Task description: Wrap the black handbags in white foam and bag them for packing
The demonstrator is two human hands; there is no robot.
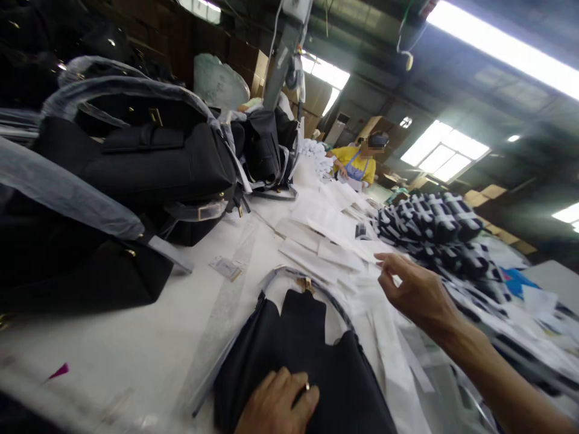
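Note:
A black handbag (pixel 337 367) lies on the white table in front of me, its wrapped handle (pixel 337 301) arching away from me and a gold clasp (pixel 306 283) at its top. Over the bag's lower front curls my left hand (pixel 278 404), gripping it; a small shiny spot shows by the fingers. To the right, my right hand (pixel 414 292) is raised above the papers, thumb and forefinger pinched at the end of a white paper sheet (pixel 339 234). What the left fingertips press on is partly hidden.
Black handbags with plastic-wrapped handles (pixel 149 160) crowd the left side. Loose white papers (pixel 312 256) spread across the middle. A pile of black-and-white wrapped bundles (pixel 429 220) stands at the right. Beyond the table, a person in yellow (pixel 359 163) handles paper. A pink scrap (pixel 58 371) lies near the front edge.

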